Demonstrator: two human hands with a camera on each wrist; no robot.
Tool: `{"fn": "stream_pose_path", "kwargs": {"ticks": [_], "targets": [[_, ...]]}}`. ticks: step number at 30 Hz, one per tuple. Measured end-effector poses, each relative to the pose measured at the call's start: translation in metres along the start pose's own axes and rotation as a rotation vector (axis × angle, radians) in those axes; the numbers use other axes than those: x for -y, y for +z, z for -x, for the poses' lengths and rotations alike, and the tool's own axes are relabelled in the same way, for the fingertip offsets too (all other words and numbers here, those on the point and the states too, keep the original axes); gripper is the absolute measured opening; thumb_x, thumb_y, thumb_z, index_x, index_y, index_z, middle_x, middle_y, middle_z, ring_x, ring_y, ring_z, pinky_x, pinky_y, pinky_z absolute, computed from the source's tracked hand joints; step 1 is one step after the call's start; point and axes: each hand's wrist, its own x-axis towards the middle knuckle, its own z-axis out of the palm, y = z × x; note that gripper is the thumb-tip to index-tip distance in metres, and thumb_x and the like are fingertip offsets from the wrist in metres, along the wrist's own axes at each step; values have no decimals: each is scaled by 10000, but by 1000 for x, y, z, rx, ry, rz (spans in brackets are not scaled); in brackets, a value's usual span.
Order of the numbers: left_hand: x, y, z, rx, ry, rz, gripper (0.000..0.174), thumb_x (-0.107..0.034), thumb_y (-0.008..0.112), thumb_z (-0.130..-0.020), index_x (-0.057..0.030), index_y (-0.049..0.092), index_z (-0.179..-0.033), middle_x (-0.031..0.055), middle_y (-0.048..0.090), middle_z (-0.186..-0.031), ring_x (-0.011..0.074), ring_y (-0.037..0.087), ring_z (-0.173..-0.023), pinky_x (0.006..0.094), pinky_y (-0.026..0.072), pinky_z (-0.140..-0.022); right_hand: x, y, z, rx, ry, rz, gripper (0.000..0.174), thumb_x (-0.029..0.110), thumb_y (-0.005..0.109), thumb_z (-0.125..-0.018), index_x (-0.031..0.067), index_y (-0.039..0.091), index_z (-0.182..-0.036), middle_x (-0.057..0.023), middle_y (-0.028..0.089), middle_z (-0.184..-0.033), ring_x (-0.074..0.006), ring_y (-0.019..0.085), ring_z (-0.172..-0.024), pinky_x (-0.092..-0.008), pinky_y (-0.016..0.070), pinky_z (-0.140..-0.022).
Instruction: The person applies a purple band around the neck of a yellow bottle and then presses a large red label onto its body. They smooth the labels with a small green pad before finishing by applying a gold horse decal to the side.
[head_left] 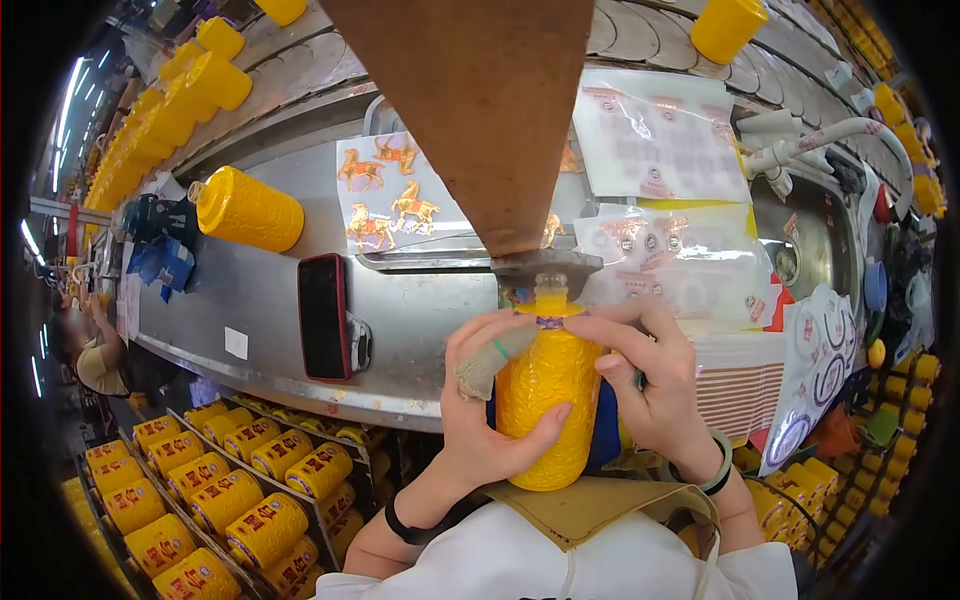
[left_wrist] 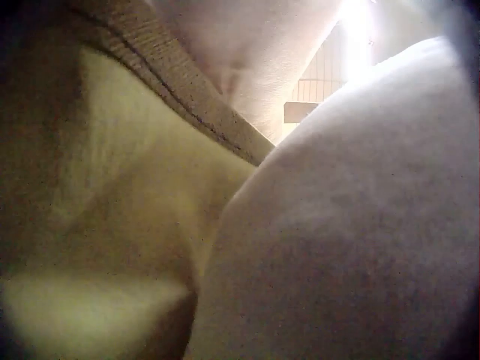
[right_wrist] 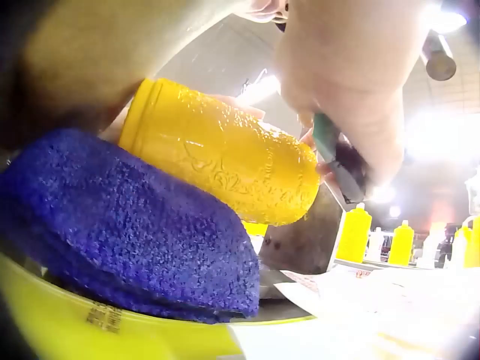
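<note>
An embossed yellow bottle (head_left: 548,410) with a clear glass neck stands upright against the person's front. My left hand (head_left: 480,430) grips its side, thumb across the front, a pale wrap (head_left: 480,372) on one finger. At the shoulder, the fingertips of my right hand (head_left: 662,395) pinch a narrow purple patterned band (head_left: 551,323), with left fingertips at its other side. A small green-and-dark object (right_wrist: 337,154) shows tucked in the right hand in the right wrist view; its kind is unclear. The left wrist view holds mostly close, blurred cloth.
A blue towel (right_wrist: 135,225) lies beside the bottle. A brown post (head_left: 480,110) rises directly ahead. On the metal bench are a phone (head_left: 322,318), another yellow bottle (head_left: 250,209), a gold horse sticker sheet (head_left: 400,225) and plastic-covered label sheets (head_left: 665,150). Crated yellow bottles (head_left: 225,500) stand lower left.
</note>
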Motion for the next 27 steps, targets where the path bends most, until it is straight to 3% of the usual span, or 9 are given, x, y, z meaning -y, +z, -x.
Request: {"fn": "stream_pose_path", "kwargs": {"ticks": [7,10,12,13,17,22,23,26,27], "targets": [[10,-10,0,-8,-96,194,633,-257,810,-790,6,587,-1320,163,498,-1381,299,499,-1295,427,390,-1107,2,-1,0,9,16,3,285,124,696,-930,72,751,-1204,-146,637,-1045,-276,628,-860,-370,533,-760],[24,-22,-13,139,-102,265,629,-451,661,-925,33,585,-1320,158,385,-1386,264,445,-1302,403,343,-1127,1,-1,0,3,-3,29,287,116,689,-932,77,750,-1209,-147,636,-1037,-276,626,-864,-363,530,-760],[31,-17,-18,236,-263,460,765,-689,407,-1006,3,575,-1285,92,365,-1319,224,408,-1317,386,295,-1148,1,-1,0,3,-2,17,281,116,685,-935,72,749,-1204,-147,638,-1042,-280,624,-874,-366,528,-772],[24,-16,-24,256,-255,459,705,-630,339,-1053,-2,593,-1251,78,359,-1268,212,409,-1292,381,300,-1139,1,0,0,3,7,4,275,116,680,-938,67,747,-1199,-147,640,-1047,-284,622,-883,-369,526,-784],[17,-16,-33,280,-252,415,697,-622,342,-1052,-4,609,-1231,81,358,-1265,213,404,-1273,384,294,-1140,-1,-6,1,26,-1,-35,269,178,617,-1000,42,720,-1208,-151,652,-1093,-289,622,-926,-377,516,-826],[2,-21,-47,418,-100,-128,798,-699,271,-1038,9,571,-1249,93,389,-1245,193,397,-1275,396,279,-1147,-5,-4,13,-196,115,-141,381,305,483,-1084,11,648,-1262,-154,653,-1146,-272,600,-954,-361,491,-848],[14,-12,-40,244,-283,216,874,-758,176,-1020,10,485,-1303,101,415,-1267,191,403,-1314,405,267,-1154,-4,-8,20,-135,147,-156,402,339,502,-1077,19,637,-1280,-153,642,-1163,-271,585,-947,-357,489,-831],[24,-27,-41,192,-310,481,947,-822,97,-977,0,392,-1345,106,430,-1298,197,410,-1352,404,242,-1170,-3,-15,49,57,213,-92,547,400,651,-998,7,565,-1369,-185,621,-1225,-302,612,-985,-386,509,-832],[21,-33,-46,461,-296,470,1022,-882,72,-922,-3,315,-1384,89,429,-1300,191,403,-1365,401,210,-1189,1,-11,57,54,217,-93,547,400,651,-998,7,565,-1369,-185,621,-1225,-302,612,-985,-386,509,-832]]}}
